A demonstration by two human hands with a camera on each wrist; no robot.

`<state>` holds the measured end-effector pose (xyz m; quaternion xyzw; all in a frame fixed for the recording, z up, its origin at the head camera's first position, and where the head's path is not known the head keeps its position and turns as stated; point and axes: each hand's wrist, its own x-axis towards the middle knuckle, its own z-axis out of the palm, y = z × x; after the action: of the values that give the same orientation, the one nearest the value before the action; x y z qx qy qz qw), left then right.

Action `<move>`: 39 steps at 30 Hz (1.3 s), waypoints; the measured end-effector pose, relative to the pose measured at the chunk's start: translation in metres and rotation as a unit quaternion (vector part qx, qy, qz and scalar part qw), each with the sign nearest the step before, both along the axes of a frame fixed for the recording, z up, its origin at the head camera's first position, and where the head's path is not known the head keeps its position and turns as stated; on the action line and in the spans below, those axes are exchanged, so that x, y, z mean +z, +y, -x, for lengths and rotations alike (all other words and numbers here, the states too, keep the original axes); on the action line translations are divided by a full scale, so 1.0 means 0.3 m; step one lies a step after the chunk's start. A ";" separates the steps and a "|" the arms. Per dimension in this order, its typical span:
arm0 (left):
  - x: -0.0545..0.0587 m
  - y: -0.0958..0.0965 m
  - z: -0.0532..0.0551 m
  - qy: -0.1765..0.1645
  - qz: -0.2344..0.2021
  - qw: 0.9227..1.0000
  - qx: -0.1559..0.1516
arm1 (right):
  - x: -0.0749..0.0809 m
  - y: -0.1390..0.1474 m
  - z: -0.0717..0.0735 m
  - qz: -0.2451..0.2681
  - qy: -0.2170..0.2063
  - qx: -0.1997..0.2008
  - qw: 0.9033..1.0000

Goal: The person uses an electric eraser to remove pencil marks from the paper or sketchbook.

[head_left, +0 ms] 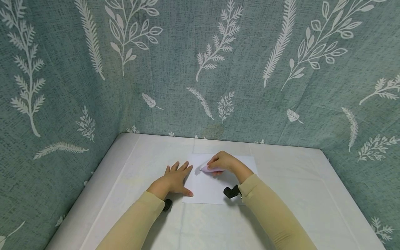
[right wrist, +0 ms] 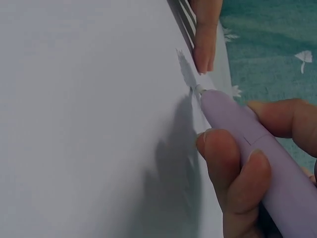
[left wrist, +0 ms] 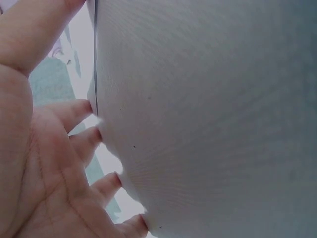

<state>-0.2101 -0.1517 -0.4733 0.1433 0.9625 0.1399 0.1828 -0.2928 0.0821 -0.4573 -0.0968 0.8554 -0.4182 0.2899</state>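
Note:
My right hand grips a thick lavender electric eraser, thumb and fingers curled round its pen-shaped body. Its small pale tip points left and meets the white sheet of paper beside a grey shaded patch. My left hand lies with fingers spread at the sheet's left edge; its thumb rests on the lower left corner. In the left wrist view the palm and fingertips show against the white surface. The right hand's shadow falls across the paper.
The paper lies on a table with a white cloth. Behind and at both sides hangs green fabric with white leaf prints. A black wrist camera sits under the right cuff, another one under the left.

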 end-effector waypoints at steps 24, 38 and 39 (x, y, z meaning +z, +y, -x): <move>-0.005 -0.007 0.003 -0.003 0.003 1.000 -0.003 | -0.015 0.009 -0.028 0.035 0.004 -0.003 0.999; -0.006 -0.008 -0.002 -0.003 -0.021 1.000 0.005 | -0.102 0.063 -0.095 0.010 0.104 -0.037 0.994; -0.010 -0.007 -0.005 -0.001 -0.024 1.000 0.005 | -0.111 0.067 -0.105 0.013 0.113 -0.043 0.993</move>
<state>-0.2086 -0.1537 -0.4762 0.1424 0.9595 0.1637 0.1797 -0.2614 0.1021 -0.4905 -0.1104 0.8805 -0.4278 0.1717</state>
